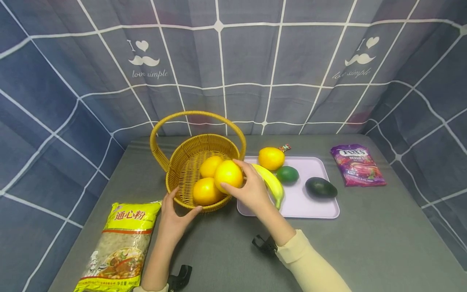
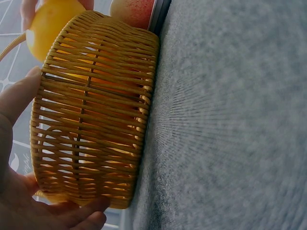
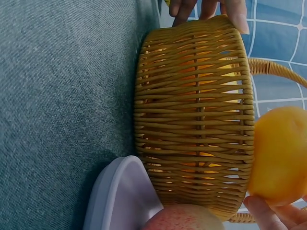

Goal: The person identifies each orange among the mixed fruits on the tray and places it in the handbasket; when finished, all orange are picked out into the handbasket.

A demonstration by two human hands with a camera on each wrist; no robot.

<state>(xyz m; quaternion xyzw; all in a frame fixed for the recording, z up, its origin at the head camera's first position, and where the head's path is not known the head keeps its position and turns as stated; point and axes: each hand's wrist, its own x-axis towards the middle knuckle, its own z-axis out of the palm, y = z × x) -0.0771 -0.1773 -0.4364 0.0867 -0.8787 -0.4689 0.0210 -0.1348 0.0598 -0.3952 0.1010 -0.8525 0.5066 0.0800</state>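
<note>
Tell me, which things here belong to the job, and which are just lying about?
Seemingly in the job:
wicker basket
held orange
two oranges inside it
perhaps lilac tray, its fruit

Seemingly lying about:
yellow food packet
purple FOX'S bag
small wrapper

Golden basket (image 1: 182,166) — lilac tray (image 1: 299,207) — white-gridded cloth (image 1: 197,61)

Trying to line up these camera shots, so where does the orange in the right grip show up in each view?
Head: the orange is just below the picture's centre, in the right grip.
Left wrist: the orange is in the top left corner.
Right wrist: the orange is at the right edge, below mid-height, partly cut off.
Shared landmark: the wicker basket, visible in all three views.
</note>
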